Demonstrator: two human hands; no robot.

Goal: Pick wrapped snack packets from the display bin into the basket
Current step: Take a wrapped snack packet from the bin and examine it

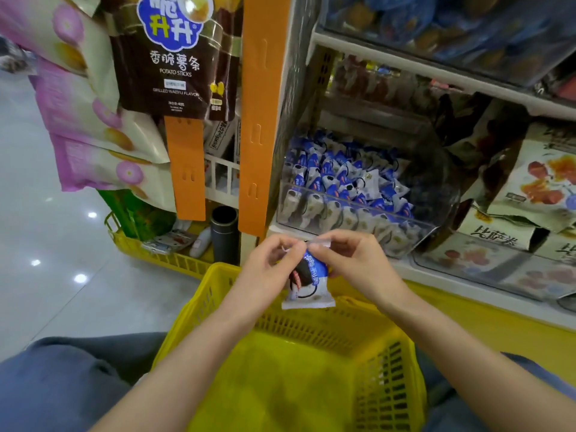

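Observation:
A blue-and-white wrapped snack packet (pixel 308 283) hangs upright over the far rim of the yellow basket (pixel 311 363). My left hand (pixel 268 269) pinches its top left corner and my right hand (pixel 352 263) pinches its top right seal. Just behind my hands stands the clear display bin (pixel 436 194), filled with several packets (pixel 343 185) of the same blue-and-white kind. The basket sits between my knees, and its inside shows only bare yellow floor.
An orange shelf post (pixel 258 120) rises left of the bin. Hanging potato-stick bags (pixel 174 54) and pink bags (pixel 93 145) fill the upper left. A second yellow basket (pixel 162 254) with a dark flask (pixel 224 232) stands on the floor. Boxed snacks (pixel 542 182) lie right.

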